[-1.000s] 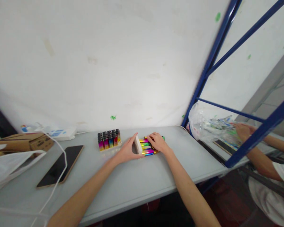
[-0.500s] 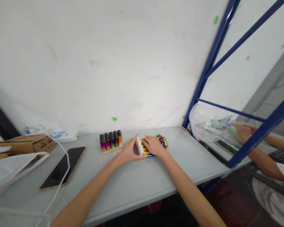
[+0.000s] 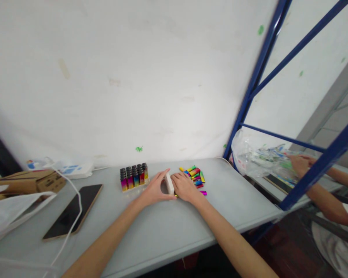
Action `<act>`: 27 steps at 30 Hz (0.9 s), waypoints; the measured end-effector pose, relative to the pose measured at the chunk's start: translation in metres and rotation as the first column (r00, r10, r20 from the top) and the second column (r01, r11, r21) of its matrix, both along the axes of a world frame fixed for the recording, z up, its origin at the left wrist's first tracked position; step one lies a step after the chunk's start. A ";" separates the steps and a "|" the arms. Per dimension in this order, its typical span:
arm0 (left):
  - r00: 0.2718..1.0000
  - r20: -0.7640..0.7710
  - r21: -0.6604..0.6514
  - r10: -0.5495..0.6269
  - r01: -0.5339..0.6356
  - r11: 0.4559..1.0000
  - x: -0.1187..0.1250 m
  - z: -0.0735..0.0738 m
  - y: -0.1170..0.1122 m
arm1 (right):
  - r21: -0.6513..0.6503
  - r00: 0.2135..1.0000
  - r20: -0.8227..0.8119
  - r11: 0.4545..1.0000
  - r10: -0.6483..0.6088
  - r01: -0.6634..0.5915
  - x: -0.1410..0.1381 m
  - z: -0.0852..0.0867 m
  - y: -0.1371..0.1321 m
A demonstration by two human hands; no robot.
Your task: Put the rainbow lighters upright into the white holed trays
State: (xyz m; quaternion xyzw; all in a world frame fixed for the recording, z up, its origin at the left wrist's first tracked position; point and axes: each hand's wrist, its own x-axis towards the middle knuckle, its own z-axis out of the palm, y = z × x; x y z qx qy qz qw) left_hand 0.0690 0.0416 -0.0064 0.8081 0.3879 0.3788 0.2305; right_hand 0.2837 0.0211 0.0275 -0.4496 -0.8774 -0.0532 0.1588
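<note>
In my left hand is a small white tray-like box, stood on its edge, with thumb below and fingers above. My right hand lies palm down against the box's right side, fingers curled and pressed together; what is under them is mostly hidden, apart from a yellow bit near the thumb side. Loose shiny metallic-coloured strips lie on the table just beyond and right of that hand. Left of my hands, several black-topped lighters with rainbow-coloured bodies stand upright in rows in a clear tray.
On the left lie a black phone, a white cable, a cardboard box and a white bag. A blue metal frame rises on the right. Beyond it are a plastic bag and another person's arms.
My right hand has drawn left and nearer, up against the white box, uncovering more of the coloured strips. They lie more spread out. My left hand keeps its hold.
</note>
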 end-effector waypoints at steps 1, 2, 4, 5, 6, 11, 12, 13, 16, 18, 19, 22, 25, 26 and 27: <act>1.000 -0.005 0.007 0.010 -0.010 1.000 0.000 0.001 0.000 | 0.000 1.000 0.007 1.000 -0.014 0.014 0.001 0.000 -0.001; 1.000 -0.010 0.012 0.019 -0.019 1.000 0.000 0.002 -0.001 | -0.005 1.000 0.007 1.000 -0.028 0.028 0.004 0.000 0.000; 1.000 -0.013 0.009 0.026 -0.026 1.000 -0.001 0.004 -0.003 | -0.026 0.998 -0.005 0.998 -0.061 0.061 0.012 0.003 0.002; 1.000 -0.013 0.001 0.025 -0.025 1.000 -0.002 0.005 -0.004 | -0.036 0.997 -0.013 0.996 -0.078 0.077 0.017 0.005 0.003; 1.000 -0.011 -0.009 0.022 -0.022 1.000 -0.004 0.006 -0.005 | -0.045 0.996 -0.020 0.995 -0.092 0.091 0.022 0.006 0.004; 0.999 0.040 -0.074 0.022 -0.019 0.997 -0.018 0.007 -0.005 | -0.007 0.992 -0.059 0.994 -0.108 0.108 0.020 0.006 0.004; 0.998 0.056 -0.085 0.021 -0.016 0.996 -0.019 0.006 -0.004 | 0.005 0.994 -0.059 0.996 -0.089 0.089 0.015 0.003 0.002; 0.998 0.068 -0.089 0.018 -0.012 0.996 -0.019 0.006 -0.002 | 0.010 0.997 -0.050 0.998 -0.064 0.064 0.008 0.000 0.000; 0.996 0.094 -0.075 0.013 -0.006 0.997 -0.016 0.003 0.002 | -0.006 1.000 0.001 1.000 -0.008 0.008 -0.009 -0.013 -0.006; 0.993 0.114 -0.065 0.024 -0.017 0.998 -0.013 0.000 0.004 | -0.004 1.000 0.006 1.000 -0.022 0.022 -0.013 -0.019 -0.006; 0.991 0.127 -0.066 0.032 -0.024 0.998 -0.012 -0.001 0.003 | 0.005 0.999 -0.001 0.999 -0.035 0.035 -0.012 -0.021 -0.006; 0.990 0.134 -0.076 0.035 -0.024 0.997 -0.014 0.000 0.000 | 0.040 0.997 -0.011 0.997 -0.071 0.071 -0.004 -0.023 -0.002; 0.994 0.109 -0.082 0.018 -0.009 0.997 -0.019 0.008 -0.005 | 0.048 0.995 -0.005 0.994 -0.101 0.101 0.007 -0.019 0.000; 0.995 0.096 -0.083 0.016 -0.008 0.996 -0.021 0.010 -0.007 | 0.044 0.995 -0.002 0.994 -0.105 0.105 0.009 -0.018 0.000; 0.996 0.088 -0.085 0.021 -0.013 0.996 -0.023 0.013 -0.008 | 0.041 0.995 -0.001 0.994 -0.102 0.102 0.009 -0.017 -0.001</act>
